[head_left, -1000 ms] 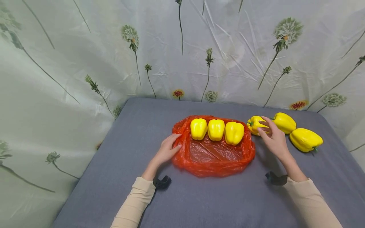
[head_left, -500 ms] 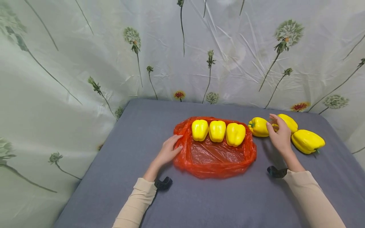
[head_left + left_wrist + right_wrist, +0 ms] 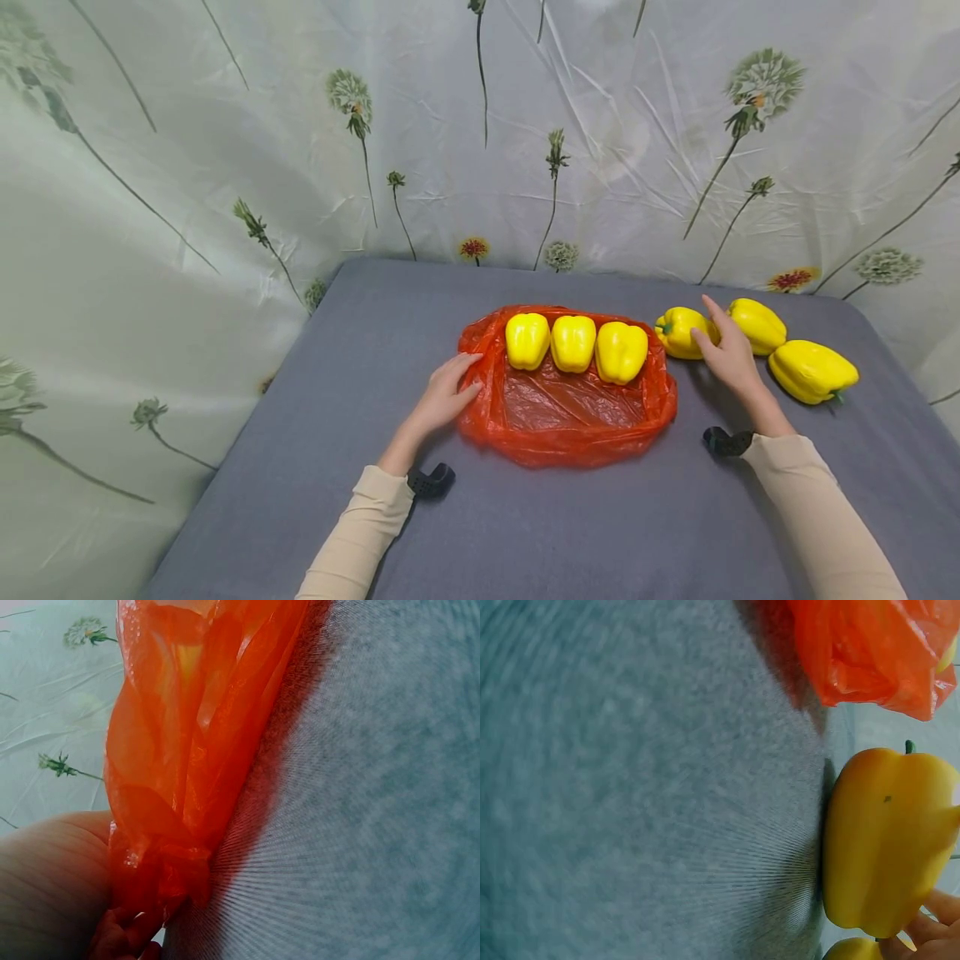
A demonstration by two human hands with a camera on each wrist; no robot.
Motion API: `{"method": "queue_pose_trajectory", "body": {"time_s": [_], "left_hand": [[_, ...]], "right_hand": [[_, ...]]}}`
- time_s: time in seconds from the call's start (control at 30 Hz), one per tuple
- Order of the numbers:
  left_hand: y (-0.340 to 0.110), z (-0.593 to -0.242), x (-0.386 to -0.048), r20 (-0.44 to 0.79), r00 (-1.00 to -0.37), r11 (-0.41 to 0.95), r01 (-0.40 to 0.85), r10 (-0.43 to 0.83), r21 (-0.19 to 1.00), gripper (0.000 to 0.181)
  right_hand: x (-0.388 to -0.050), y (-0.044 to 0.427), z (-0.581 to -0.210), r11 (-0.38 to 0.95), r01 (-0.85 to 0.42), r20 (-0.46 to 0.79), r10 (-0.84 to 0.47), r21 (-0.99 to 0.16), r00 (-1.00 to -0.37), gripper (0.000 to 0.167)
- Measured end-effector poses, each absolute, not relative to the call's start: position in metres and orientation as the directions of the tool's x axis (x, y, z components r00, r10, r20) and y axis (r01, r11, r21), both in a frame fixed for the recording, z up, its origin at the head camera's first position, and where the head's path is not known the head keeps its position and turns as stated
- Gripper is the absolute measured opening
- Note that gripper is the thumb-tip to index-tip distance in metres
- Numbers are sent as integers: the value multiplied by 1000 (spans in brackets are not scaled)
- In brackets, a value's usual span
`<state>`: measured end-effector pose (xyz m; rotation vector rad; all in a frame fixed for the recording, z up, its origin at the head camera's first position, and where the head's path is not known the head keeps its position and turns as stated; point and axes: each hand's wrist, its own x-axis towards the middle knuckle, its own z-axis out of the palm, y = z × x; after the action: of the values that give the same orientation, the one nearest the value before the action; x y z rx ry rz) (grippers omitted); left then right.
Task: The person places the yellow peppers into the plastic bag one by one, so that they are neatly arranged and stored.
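Three yellow bell peppers (image 3: 573, 344) stand in a row along the back of an open red plastic bag (image 3: 570, 446). At the bag's left side, my left hand (image 3: 441, 396) holds its edge between thumb and fingers; the left wrist view shows the fingers partly behind the red plastic (image 3: 187, 750). To the right of the bag lies another yellow bell pepper (image 3: 678, 332), its stem toward the bag. My right hand (image 3: 729, 354) is spread at this pepper's right end, thumb over its near side. In the right wrist view, fingers (image 3: 930, 922) touch the end of the pepper (image 3: 885, 840).
Two more yellow peppers lie on the right, one behind my right hand (image 3: 759, 325) and one beside it (image 3: 812, 372). Grey cloth covers the table (image 3: 555, 533). A curtain with a flower print (image 3: 450, 150) hangs behind and to the left. Each wrist wears a black band (image 3: 431, 481).
My right hand first drew back right from the nearest loose pepper, then came left again to its end with the fingers spread wider. My left hand stays at the bag.
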<state>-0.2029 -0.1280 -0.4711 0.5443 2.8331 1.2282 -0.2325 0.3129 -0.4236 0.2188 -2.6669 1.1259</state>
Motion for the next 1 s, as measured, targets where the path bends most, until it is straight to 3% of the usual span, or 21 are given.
{"method": "queue_pose_trajectory", "body": {"time_s": [0.67, 1.0], "left_hand": [[-128, -474, -202, 133, -939, 637, 314, 317, 704, 50], [-129, -471, -203, 145, -936, 631, 326, 322, 704, 50]], "right_hand": [[-224, 316, -431, 667, -270, 248, -130, -694, -960, 70], [-215, 315, -430, 765, -282, 265, -150, -579, -952, 62]]}}
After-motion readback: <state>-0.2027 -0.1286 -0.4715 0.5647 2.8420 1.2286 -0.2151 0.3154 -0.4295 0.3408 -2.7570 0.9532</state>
